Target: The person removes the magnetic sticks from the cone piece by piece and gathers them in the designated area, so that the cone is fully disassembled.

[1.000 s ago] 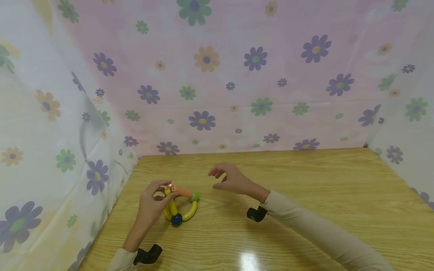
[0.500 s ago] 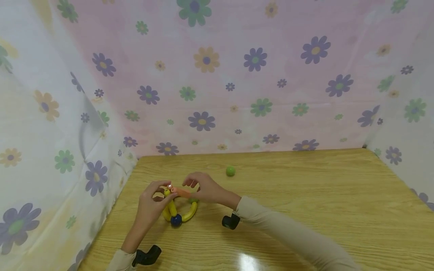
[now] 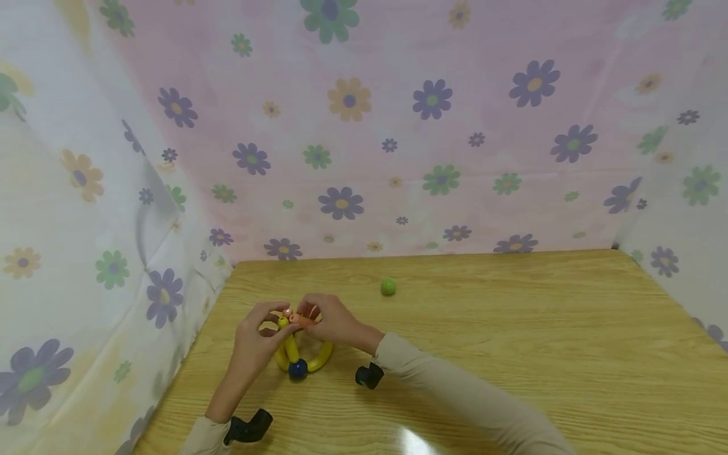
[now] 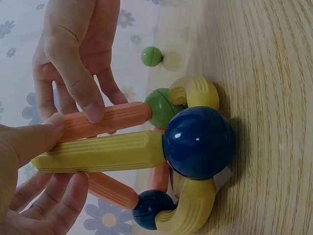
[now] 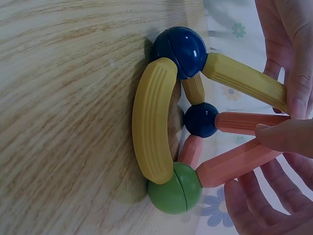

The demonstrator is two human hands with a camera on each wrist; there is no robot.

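Observation:
A magnetic stick-and-ball frame stands on the table. Its base joins a large blue ball [image 3: 298, 369], a smaller blue ball [image 4: 152, 209] and a green ball [image 4: 163, 107] by curved yellow rods [image 5: 152, 122] and a pink rod [image 5: 191, 151]. From these balls a straight yellow rod [image 4: 105, 152] and two orange rods [image 4: 122, 119] lean up and inward. My left hand [image 3: 254, 335] pinches the upper ends between thumb and fingers. My right hand [image 3: 339, 323] grips the orange rod above the green ball, thumb on its side. The fingers partly cover the meeting tips.
A loose green ball [image 3: 388, 287] lies on the wooden table [image 3: 512, 341] behind and right of the frame. Flower-printed cloth [image 3: 370, 158] hangs at the back and both sides. Black wrist cameras [image 3: 250, 427] are strapped at both cuffs.
My right hand has moved left to the frame and now grips an orange rod. The loose green ball has come into view where that hand was. The left hand keeps its place.

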